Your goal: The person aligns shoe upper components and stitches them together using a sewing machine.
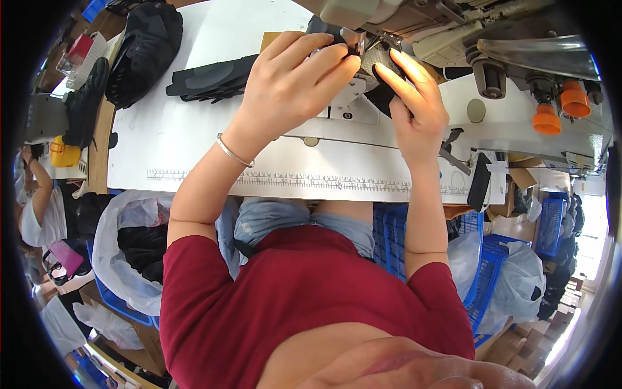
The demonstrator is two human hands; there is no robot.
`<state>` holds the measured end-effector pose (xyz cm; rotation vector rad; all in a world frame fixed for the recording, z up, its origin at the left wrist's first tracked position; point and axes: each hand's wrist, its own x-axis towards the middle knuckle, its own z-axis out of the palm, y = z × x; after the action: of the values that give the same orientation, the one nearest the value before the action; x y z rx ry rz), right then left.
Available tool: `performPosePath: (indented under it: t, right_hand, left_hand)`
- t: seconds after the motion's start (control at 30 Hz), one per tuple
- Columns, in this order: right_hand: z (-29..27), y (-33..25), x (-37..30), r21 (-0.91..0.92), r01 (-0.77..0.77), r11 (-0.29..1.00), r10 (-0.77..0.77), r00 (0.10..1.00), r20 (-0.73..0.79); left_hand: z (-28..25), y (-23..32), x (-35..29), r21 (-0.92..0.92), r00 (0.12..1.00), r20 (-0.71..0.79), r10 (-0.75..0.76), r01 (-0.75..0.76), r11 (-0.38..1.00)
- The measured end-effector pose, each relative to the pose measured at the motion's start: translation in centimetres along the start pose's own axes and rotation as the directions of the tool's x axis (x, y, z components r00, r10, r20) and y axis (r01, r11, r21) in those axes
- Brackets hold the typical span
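Observation:
A black and grey piece of shoe-upper material point(380, 97) lies under the needle area of a sewing machine point(353, 13). My left hand point(285, 84) reaches over its left side, fingers bent and their tips pressed on it close to the presser foot. On the right side, my right hand point(420, 107) grips the piece, two fingers stretched along its top and the thumb tucked lower. The hands and machine head hide much of the piece. Left of my left hand, a stack of flat black shoe pieces point(214, 78) rests on the white table point(194, 142).
A big black shoe-material bundle point(144, 52) sits at the table's far left. A printed ruler strip point(291, 178) runs along the front edge. Orange knobs point(547, 120) hang at right. A bag-lined basket point(110, 253) and blue crates point(489, 266) flank me. Another person point(42, 211) is at far left.

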<state>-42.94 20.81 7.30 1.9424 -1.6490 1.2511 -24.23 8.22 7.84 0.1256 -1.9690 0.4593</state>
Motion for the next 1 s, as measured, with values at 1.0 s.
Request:
performPosePath:
  t: [1.0]
  right_hand:
    - [-2.3, 5.7, 1.2, 0.124, -0.059, 0.991, 0.028, 0.969, 0.244]
  left_hand:
    - [0.7, 6.8, -4.7, -0.595, 0.436, 0.212, -0.875, 0.768, 0.239]
